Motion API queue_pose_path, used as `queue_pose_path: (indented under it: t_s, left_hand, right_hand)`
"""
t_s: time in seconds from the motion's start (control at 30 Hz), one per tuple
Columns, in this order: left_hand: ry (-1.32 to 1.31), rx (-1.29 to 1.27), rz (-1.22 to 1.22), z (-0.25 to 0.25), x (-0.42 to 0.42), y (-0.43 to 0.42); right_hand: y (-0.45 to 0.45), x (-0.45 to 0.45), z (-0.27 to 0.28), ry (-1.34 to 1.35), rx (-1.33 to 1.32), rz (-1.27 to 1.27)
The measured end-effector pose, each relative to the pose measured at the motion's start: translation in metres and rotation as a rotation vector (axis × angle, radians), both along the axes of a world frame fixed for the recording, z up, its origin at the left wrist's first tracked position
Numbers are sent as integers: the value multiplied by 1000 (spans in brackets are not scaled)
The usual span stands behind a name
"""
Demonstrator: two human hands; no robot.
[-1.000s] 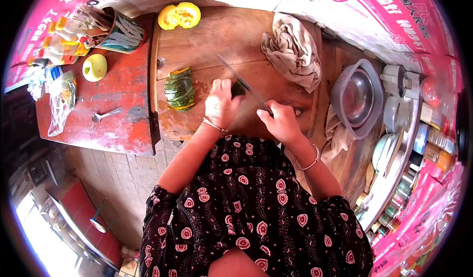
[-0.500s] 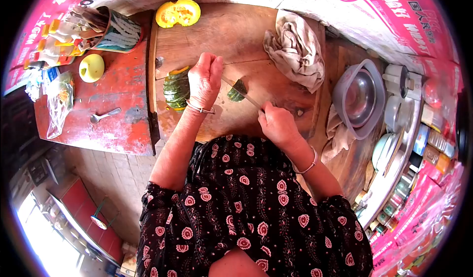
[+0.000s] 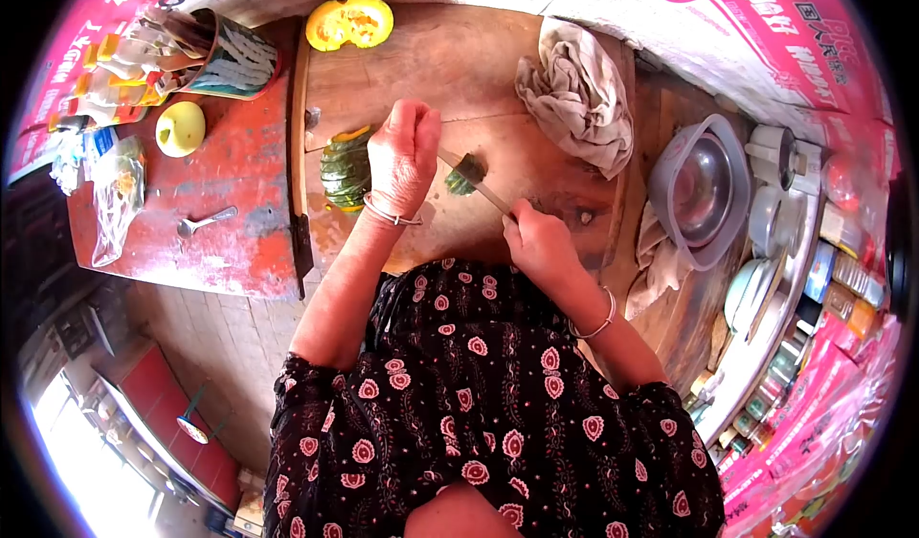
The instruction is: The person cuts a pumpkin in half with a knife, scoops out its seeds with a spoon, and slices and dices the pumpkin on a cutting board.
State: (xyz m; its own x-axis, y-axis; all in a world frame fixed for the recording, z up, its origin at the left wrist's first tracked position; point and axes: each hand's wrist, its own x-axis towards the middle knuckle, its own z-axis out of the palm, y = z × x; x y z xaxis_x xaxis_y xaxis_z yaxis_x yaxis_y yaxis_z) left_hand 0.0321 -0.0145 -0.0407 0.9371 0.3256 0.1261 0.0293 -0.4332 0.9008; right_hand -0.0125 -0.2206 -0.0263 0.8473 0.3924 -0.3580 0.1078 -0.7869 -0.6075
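My right hand point(image 3: 544, 243) is closed around the handle of a knife point(image 3: 494, 197), whose blade slants up and left over the wooden board. A small green-skinned pumpkin piece point(image 3: 461, 178) lies at the blade, partly covered by it. At the blade's far end my left hand point(image 3: 406, 150) is closed in a fist. Its fingers hide whether it grips the blade tip or something else. Left of that fist sits a larger green-skinned pumpkin chunk point(image 3: 346, 170) with ridged rind and an orange edge.
A yellow-fleshed pumpkin half point(image 3: 350, 23) stands at the board's back left. Crumpled cloth point(image 3: 579, 107) lies at the back right, beside a grey plastic basin point(image 3: 659, 189). On the red table are a pale green apple point(image 3: 181, 129), a spoon point(image 3: 206, 221) and a patterned bin point(image 3: 239, 59).
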Motion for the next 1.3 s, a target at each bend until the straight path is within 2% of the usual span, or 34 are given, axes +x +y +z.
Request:
queue_pose_path:
  t_s: [0.1, 0.23, 0.43, 0.77, 0.87, 0.9, 1.0, 1.07, 1.2, 1.27, 1.3]
  left_hand:
    - [6, 30, -5, 7, -3, 5]
    - [40, -4, -1, -7, -4, 7]
    - [60, 109, -14, -23, 5, 12]
    - [76, 18, 0, -25, -1, 12]
    - [77, 39, -6, -22, -3, 13]
    - [93, 58, -13, -20, -4, 13]
    - [22, 192, -77, -33, -7, 19]
    - [66, -19, -19, -30, -6, 15]
    - [81, 7, -42, -32, -2, 17]
    - [110, 6, -35, -34, -2, 18]
    - [78, 4, -54, -34, -1, 18]
  right_hand:
    - [1, -1, 3, 13, -3, 32]
    - [5, -1, 1, 22, -24, 41]
    - [7, 11, 1, 103, -80, 73]
    - [17, -8, -10, 61, -111, 7]
    - [16, -4, 6, 193, -78, 32]
    - [8, -3, -2, 120, -74, 130]
    - [-13, 35, 14, -320, 71, 54]
    - [-23, 70, 18, -610, -138, -122]
    - [-45, 110, -32, -573, -333, -229]
    - [-53, 113, -64, -695, -305, -213]
    - [-58, 112, -67, -662, -132, -270]
